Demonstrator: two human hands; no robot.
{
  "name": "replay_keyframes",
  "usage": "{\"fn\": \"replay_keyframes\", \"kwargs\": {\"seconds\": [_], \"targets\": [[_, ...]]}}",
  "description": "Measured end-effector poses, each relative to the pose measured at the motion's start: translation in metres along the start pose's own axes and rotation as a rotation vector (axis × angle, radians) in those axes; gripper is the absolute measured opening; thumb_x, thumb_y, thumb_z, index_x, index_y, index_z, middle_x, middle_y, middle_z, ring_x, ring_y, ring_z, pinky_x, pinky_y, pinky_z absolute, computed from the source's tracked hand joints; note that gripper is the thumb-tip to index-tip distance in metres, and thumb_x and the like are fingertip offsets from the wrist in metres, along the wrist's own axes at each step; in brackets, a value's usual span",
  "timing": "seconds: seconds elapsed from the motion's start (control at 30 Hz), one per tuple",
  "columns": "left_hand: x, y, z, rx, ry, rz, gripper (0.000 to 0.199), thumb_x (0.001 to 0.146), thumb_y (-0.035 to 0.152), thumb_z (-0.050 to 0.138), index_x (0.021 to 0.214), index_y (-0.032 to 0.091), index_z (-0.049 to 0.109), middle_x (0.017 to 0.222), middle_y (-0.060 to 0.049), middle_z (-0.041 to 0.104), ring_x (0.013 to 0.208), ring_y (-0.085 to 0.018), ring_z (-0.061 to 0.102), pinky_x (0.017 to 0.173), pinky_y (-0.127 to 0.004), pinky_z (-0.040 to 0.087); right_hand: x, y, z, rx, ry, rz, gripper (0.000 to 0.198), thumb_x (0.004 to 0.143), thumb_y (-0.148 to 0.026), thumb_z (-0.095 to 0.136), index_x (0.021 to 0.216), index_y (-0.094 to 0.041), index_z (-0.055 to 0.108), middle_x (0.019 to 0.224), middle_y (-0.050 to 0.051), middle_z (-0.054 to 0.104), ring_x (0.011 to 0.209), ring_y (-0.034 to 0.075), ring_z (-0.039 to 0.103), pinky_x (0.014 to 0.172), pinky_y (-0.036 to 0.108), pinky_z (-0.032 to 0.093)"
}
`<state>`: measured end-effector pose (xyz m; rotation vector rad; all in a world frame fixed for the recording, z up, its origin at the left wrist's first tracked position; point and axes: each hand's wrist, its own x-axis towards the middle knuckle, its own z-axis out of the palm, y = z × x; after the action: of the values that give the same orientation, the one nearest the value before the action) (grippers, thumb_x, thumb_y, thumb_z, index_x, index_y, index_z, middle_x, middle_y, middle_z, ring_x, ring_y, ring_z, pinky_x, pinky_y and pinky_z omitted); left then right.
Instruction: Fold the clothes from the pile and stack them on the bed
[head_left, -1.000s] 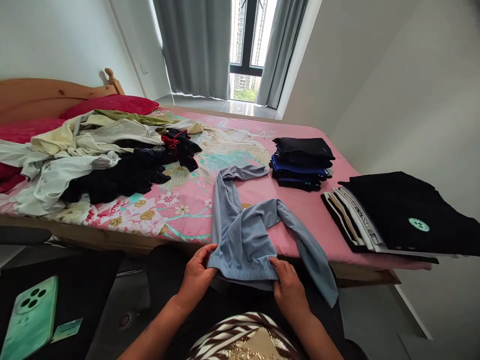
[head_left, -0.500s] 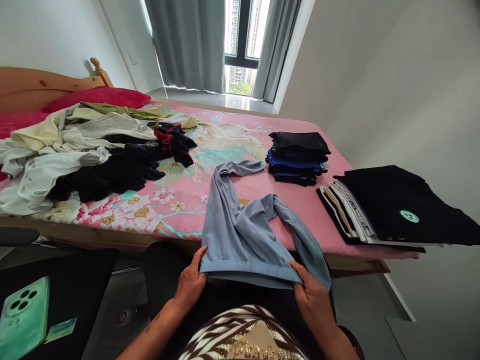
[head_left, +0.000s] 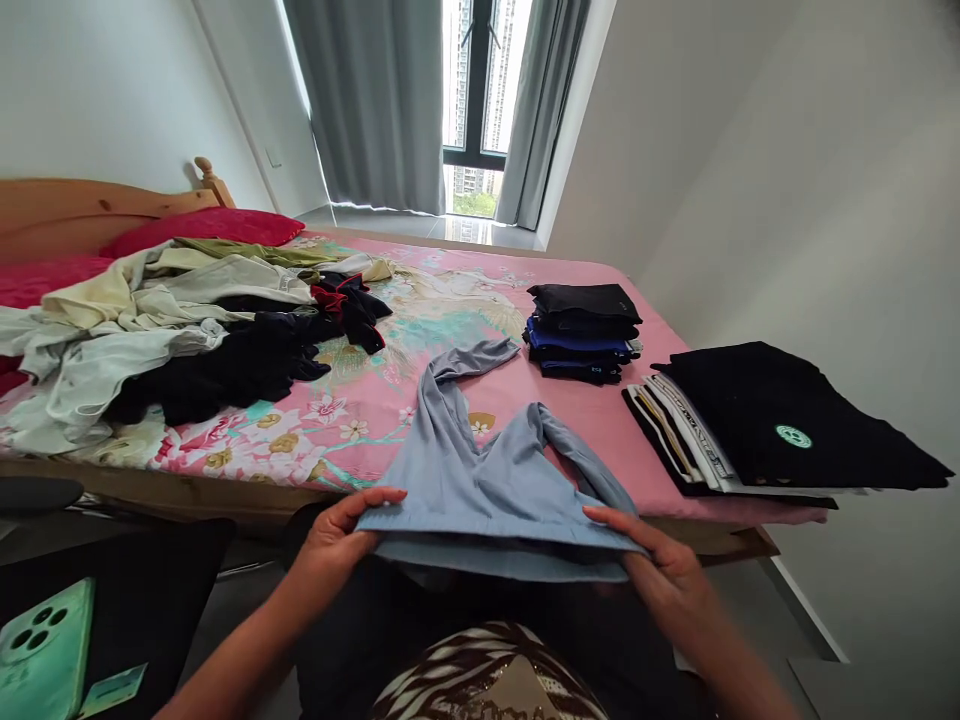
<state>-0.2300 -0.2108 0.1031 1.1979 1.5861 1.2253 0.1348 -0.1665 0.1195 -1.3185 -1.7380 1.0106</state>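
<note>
A pair of light blue-grey pants (head_left: 465, 480) lies partly on the bed, its two legs stretching away from me and bunched in folds. The elastic waistband hangs over the bed's near edge and gapes open toward me. My left hand (head_left: 341, 530) grips the waistband's left end, thumb on top. At the right end my right hand (head_left: 660, 560) has hold of the band, its thumb on top and the other fingers hidden beneath or inside it. The band is stretched between both hands.
Loose clothes (head_left: 172, 340) are heaped on the bed's left. A folded dark stack (head_left: 581, 330) and a larger folded pile (head_left: 795, 415) sit on the right. A green phone (head_left: 45, 640) and a card (head_left: 112, 690) rest on a black surface (head_left: 172, 570), lower left.
My hands have moved apart, pulling the waistband wider and opening it. The pants' legs have shifted slightly on the bed. My view has tilted up a little.
</note>
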Motion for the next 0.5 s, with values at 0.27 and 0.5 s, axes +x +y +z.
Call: {"fn": "replay_keyframes", "kwargs": {"seconds": [0.27, 0.5], "targets": [[0.053, 0.191, -0.035, -0.289, 0.015, 0.323, 0.037, 0.063, 0.023, 0.072, 0.097, 0.011, 0.065, 0.076, -0.002, 0.067, 0.064, -0.015, 0.065, 0.069, -0.034, 0.057, 0.082, -0.138, -0.085, 0.132, -0.113, -0.311, 0.055, 0.066, -0.038, 0.077, 0.117, -0.023, 0.062, 0.090, 0.005, 0.071, 0.078, 0.019, 0.069, 0.069, 0.032, 0.058], [0.069, 0.285, -0.056, 0.111, 0.081, 0.663, 0.043, 0.071, 0.003, 0.062, 0.113, -0.003, 0.056, 0.075, 0.004, 0.064, 0.098, -0.025, 0.064, 0.090, -0.052, 0.039, 0.119, -0.231, -0.112, -0.060, 0.137, -0.435, 0.042, 0.082, -0.036, 0.051, 0.109, -0.005, 0.060, 0.089, 0.005, 0.071, 0.086, 0.010, 0.066, 0.080, 0.027, 0.048]]}}
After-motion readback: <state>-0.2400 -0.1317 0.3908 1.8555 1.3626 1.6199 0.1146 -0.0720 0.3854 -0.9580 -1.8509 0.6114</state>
